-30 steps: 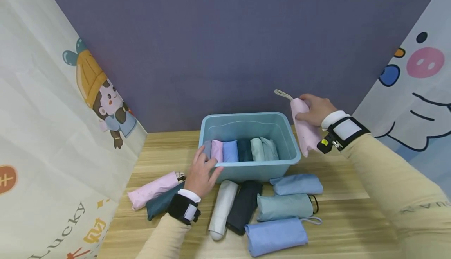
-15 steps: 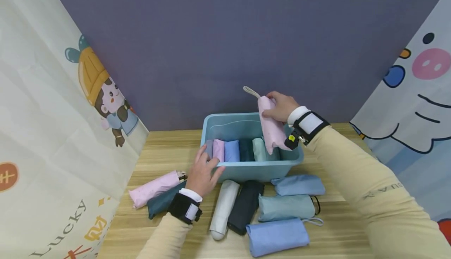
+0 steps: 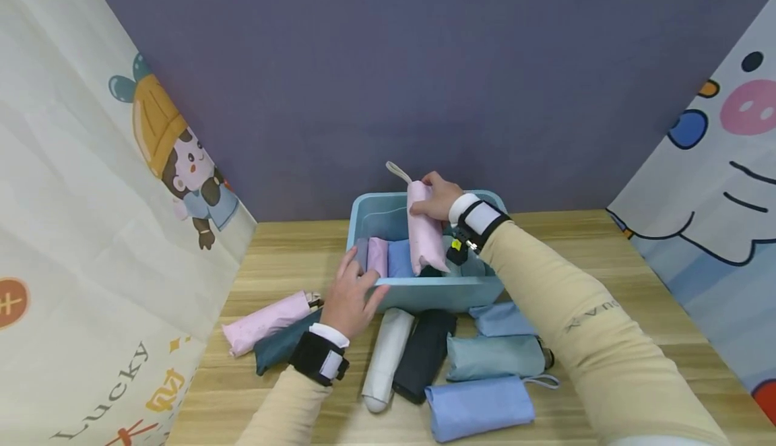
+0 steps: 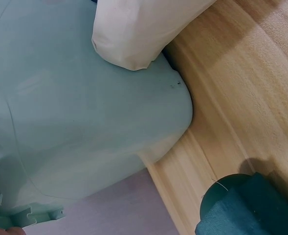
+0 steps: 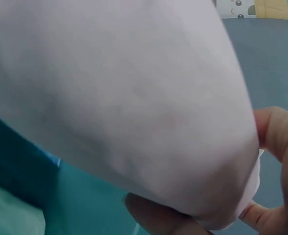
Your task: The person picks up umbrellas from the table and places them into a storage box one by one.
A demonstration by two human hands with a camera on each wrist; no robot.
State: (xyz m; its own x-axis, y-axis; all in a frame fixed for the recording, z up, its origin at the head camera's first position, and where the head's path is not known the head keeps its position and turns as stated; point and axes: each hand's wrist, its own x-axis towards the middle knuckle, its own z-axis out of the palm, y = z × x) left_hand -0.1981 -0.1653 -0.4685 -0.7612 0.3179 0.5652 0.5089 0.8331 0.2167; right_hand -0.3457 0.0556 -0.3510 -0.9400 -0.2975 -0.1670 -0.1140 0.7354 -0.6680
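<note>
At lower centre, a white pouch (image 3: 386, 360) and black pouch (image 3: 424, 357) lay before the bin (image 3: 445, 292); the left hand (image 3: 351, 300) touched its rim, fingers apart. Mid-frame, the right hand (image 3: 442, 197) pinched a pink pouch (image 3: 424, 234) over it, partly hiding packed pouches (image 3: 399, 257).

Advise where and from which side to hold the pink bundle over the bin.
The pink bundle is probably best held by its upper half, below the loop, from the right, as the right hand does: it is steeply tilted, its lower end free, pointing down at the bin.
</note>
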